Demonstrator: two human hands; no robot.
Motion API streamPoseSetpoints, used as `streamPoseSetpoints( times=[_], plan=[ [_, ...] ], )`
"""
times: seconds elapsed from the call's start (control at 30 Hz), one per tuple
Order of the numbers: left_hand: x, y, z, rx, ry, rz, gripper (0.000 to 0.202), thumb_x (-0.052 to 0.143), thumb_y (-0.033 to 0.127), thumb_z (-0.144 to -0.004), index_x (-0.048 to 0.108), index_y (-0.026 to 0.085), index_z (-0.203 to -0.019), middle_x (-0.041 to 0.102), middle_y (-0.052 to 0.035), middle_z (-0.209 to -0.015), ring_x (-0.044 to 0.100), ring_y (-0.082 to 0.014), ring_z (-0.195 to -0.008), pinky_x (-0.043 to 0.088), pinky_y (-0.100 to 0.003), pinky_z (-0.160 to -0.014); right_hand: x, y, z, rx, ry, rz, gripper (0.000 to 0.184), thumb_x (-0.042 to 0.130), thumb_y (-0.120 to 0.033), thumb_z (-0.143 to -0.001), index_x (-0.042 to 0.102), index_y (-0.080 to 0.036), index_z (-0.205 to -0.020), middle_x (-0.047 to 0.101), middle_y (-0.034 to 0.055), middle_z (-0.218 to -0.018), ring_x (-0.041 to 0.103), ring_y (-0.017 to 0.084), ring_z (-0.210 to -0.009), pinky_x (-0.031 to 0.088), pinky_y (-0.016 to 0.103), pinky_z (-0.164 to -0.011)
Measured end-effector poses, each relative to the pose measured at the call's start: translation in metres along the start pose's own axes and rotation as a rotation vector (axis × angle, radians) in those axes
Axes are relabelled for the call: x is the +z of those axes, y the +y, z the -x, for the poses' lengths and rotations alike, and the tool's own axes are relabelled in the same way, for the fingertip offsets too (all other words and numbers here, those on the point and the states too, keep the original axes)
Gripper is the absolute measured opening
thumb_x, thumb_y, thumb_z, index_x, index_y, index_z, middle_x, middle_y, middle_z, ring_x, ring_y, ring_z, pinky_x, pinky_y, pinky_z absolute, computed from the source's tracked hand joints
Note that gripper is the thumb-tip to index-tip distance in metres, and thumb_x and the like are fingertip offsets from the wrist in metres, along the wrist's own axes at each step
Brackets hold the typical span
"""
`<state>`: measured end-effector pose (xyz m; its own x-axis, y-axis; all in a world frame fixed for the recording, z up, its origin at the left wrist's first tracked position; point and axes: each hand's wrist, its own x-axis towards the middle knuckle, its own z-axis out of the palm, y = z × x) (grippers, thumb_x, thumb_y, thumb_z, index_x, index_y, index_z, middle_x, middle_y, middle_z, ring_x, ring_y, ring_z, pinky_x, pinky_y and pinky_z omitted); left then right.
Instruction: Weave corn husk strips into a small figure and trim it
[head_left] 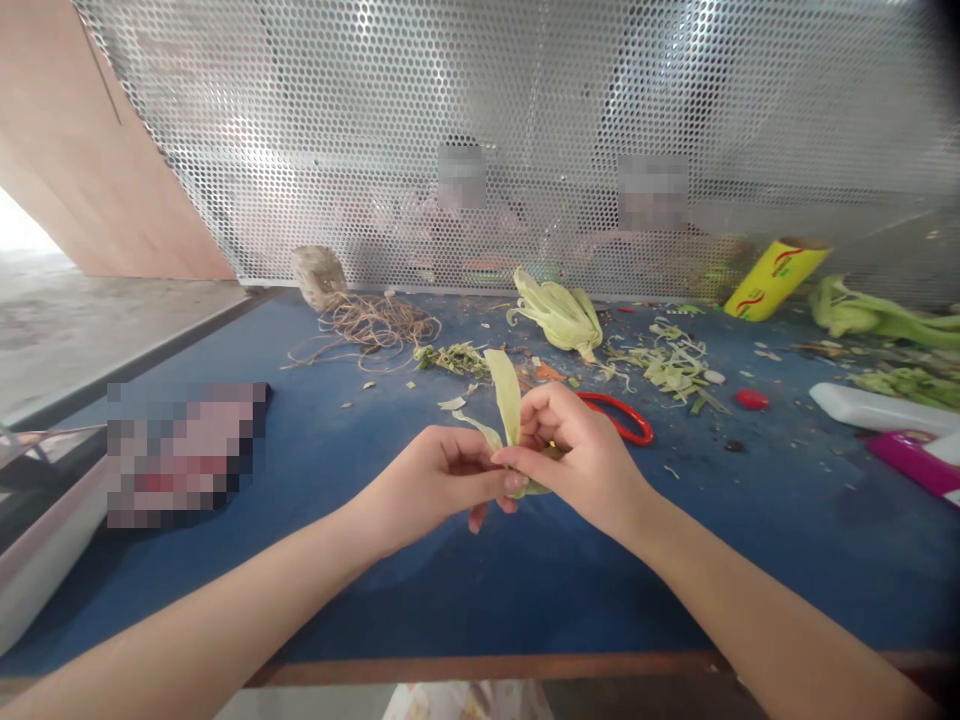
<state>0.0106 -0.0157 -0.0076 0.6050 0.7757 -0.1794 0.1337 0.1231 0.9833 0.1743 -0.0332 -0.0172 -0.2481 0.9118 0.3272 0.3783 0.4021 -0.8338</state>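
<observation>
Over the middle of the blue table, my left hand and my right hand meet, both with fingers closed on a pale green corn husk. One broad strip of it stands upright between my hands, and a thinner strip curls out to the left. The husk's lower part is mostly covered by my fingers. Just behind my right hand lies a red loop like a scissors handle, partly hidden. Farther back rests a larger bunch of corn husks.
Tangled twine lies back left. Husk scraps are scattered back right, near a red round piece, a yellow tube, a white object and a purple one. A perforated metal screen borders the table; people sit behind it.
</observation>
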Motion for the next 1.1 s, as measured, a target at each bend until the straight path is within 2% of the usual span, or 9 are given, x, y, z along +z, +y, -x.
streamPoseSetpoints(
  times=[0.1, 0.2, 0.37, 0.5, 0.57, 0.7, 0.77, 0.93, 1.1],
  plan=[
    [0.001, 0.001, 0.0, 0.002, -0.002, -0.02, 0.013, 0.067, 0.024, -0.068, 0.065, 0.011, -0.069, 0.06, 0.0006, -0.057, 0.047, -0.007, -0.045, 0.041, -0.019, -0.043, -0.002, 0.0, -0.002, 0.026, -0.031, -0.009, 0.018, 0.05, -0.037, -0.082, 0.044, -0.021, -0.078, 0.051, -0.0029, -0.063, 0.049, 0.01, -0.054, 0.039, 0.02, -0.048],
    [0.0, 0.004, 0.001, -0.009, 0.019, -0.065, 0.013, 0.065, 0.023, -0.069, 0.065, 0.011, -0.069, 0.06, 0.0005, -0.056, 0.047, -0.0072, -0.045, 0.04, -0.02, -0.044, -0.008, 0.001, -0.003, 0.054, -0.115, 0.057, 0.016, 0.047, -0.036, -0.084, 0.05, -0.021, -0.08, 0.058, -0.0006, -0.068, 0.054, 0.012, -0.06, 0.041, 0.022, -0.053],
    [-0.006, 0.005, 0.001, -0.015, 0.086, -0.119, 0.014, 0.064, 0.024, -0.069, 0.061, 0.012, -0.063, 0.057, 0.0023, -0.053, 0.045, -0.0062, -0.042, 0.037, -0.019, -0.042, -0.026, -0.002, -0.003, 0.083, -0.211, 0.075, 0.014, 0.042, -0.024, -0.087, 0.051, -0.024, -0.098, 0.062, -0.0013, -0.074, 0.058, 0.012, -0.066, 0.044, 0.023, -0.057],
    [-0.008, 0.0, 0.0, -0.03, 0.059, -0.157, 0.012, 0.061, 0.021, -0.068, 0.059, 0.012, -0.06, 0.055, 0.0032, -0.05, 0.042, -0.0058, -0.039, 0.034, -0.018, -0.039, -0.033, -0.008, -0.002, -0.03, -0.411, -0.034, 0.018, 0.052, -0.016, -0.081, 0.056, -0.022, -0.098, 0.065, 0.0014, -0.088, 0.061, 0.014, -0.082, 0.046, 0.026, -0.072],
    [-0.007, -0.002, 0.0, -0.02, 0.047, -0.196, 0.01, 0.061, 0.02, -0.067, 0.059, 0.012, -0.061, 0.054, 0.0033, -0.049, 0.042, -0.0059, -0.039, 0.033, -0.018, -0.04, -0.03, -0.01, -0.002, -0.042, -0.447, -0.063, 0.02, 0.056, -0.016, -0.078, 0.057, -0.022, -0.097, 0.065, 0.0015, -0.089, 0.061, 0.015, -0.084, 0.046, 0.027, -0.072],
    [-0.005, -0.001, 0.001, 0.001, 0.056, -0.283, 0.015, 0.065, 0.023, -0.065, 0.059, 0.012, -0.057, 0.053, 0.0029, -0.049, 0.043, -0.0072, -0.043, 0.034, -0.018, -0.042, -0.018, -0.01, -0.001, -0.025, -0.31, 0.044, 0.004, 0.059, -0.025, -0.077, 0.061, -0.021, -0.079, 0.063, -0.0004, -0.075, 0.057, 0.012, -0.066, 0.044, 0.023, -0.06],
    [-0.003, 0.001, 0.002, -0.005, 0.044, -0.284, 0.018, 0.066, 0.026, -0.065, 0.059, 0.012, -0.055, 0.051, 0.0033, -0.047, 0.043, -0.0075, -0.043, 0.034, -0.019, -0.042, -0.013, -0.009, -0.001, -0.053, -0.229, 0.116, 0.007, 0.059, -0.025, -0.077, 0.06, -0.021, -0.072, 0.061, -0.0014, -0.069, 0.053, 0.011, -0.061, 0.041, 0.022, -0.056],
    [-0.003, 0.004, 0.001, -0.021, -0.05, -0.211, 0.02, 0.065, 0.031, -0.067, 0.06, 0.012, -0.062, 0.056, 0.0011, -0.058, 0.045, -0.0069, -0.043, 0.036, -0.019, -0.041, -0.007, -0.007, 0.0, -0.126, -0.094, 0.24, 0.004, 0.059, -0.022, -0.075, 0.056, -0.021, -0.073, 0.056, -0.0017, -0.069, 0.05, 0.012, -0.064, 0.038, 0.023, -0.058],
    [-0.001, 0.005, 0.002, 0.008, -0.041, -0.155, 0.016, 0.064, 0.026, -0.069, 0.059, 0.013, -0.06, 0.051, 0.0035, -0.052, 0.043, -0.0065, -0.044, 0.035, -0.019, -0.043, -0.007, -0.005, 0.0, -0.054, -0.002, 0.274, 0.016, 0.063, -0.027, -0.07, 0.048, -0.022, -0.076, 0.043, -0.0042, -0.065, 0.043, 0.011, -0.061, 0.036, 0.023, -0.056]
  ],
)
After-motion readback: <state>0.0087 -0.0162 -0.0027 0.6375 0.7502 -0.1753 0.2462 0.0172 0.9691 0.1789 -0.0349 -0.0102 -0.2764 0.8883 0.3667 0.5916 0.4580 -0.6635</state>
